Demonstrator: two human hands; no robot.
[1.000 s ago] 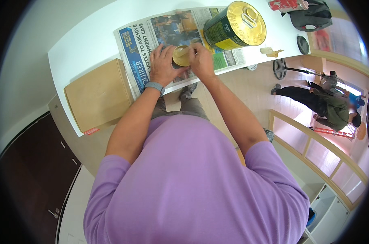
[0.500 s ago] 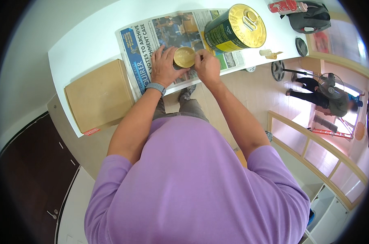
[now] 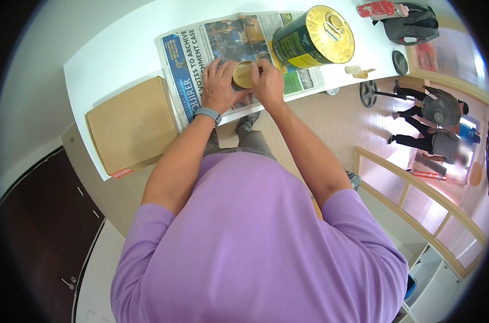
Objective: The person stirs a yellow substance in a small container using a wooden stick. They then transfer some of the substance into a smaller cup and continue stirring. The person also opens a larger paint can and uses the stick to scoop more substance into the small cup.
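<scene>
A small round can (image 3: 243, 77) with a gold-coloured top stands on a spread newspaper (image 3: 217, 40). My left hand (image 3: 219, 86) is wrapped round its left side, with the thumb along the near side. At the right of the rim, my right hand (image 3: 268, 85) is closed, its fingers bent down against the can. Something small and dark shows at those fingertips, but the fingers hide most of it. Beyond my right hand stands a large green and yellow can (image 3: 295, 46) with a gold lid and a handle on top.
A brown cardboard box (image 3: 131, 126) lies left of the newspaper on the white table (image 3: 110, 70). To the right are a brush (image 3: 357, 70), a dark round object (image 3: 399, 62), a grey bag (image 3: 414, 27) and a red bottle (image 3: 376, 9). Two people stand by a fan (image 3: 440, 109).
My right hand has shifted left and over the small can's rim, covering more of its top. My left hand stays round the can. A second person has come into view by the fan.
</scene>
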